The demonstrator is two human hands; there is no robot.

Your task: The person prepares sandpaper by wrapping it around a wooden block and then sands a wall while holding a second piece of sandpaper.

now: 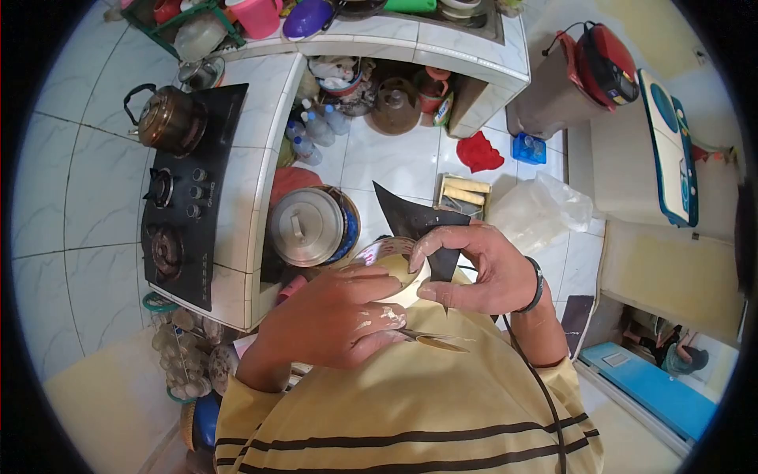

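Observation:
Near my chest, both hands are closed around a roll of pale tape [387, 250] with printing on its inner core. My left hand [335, 316] grips the roll's near side; pointed metal blades, which look like scissors [438, 341], stick out below its thumb, their handles hidden. With thumb and fingers, my right hand [485, 268] pinches the roll's other edge. A stiff black sheet [410, 213], pointed at its upper corner, sits behind the roll, against the right fingers. White smears mark both hands.
To the left, a tiled counter [229, 268] carries a black gas stove [201, 197] and a kettle [170, 118]. A lidded pot [308, 227] stands close beyond my left hand. On the floor ahead are a paint tray with rollers [464, 193], a red cloth [478, 152] and clear plastic [545, 209].

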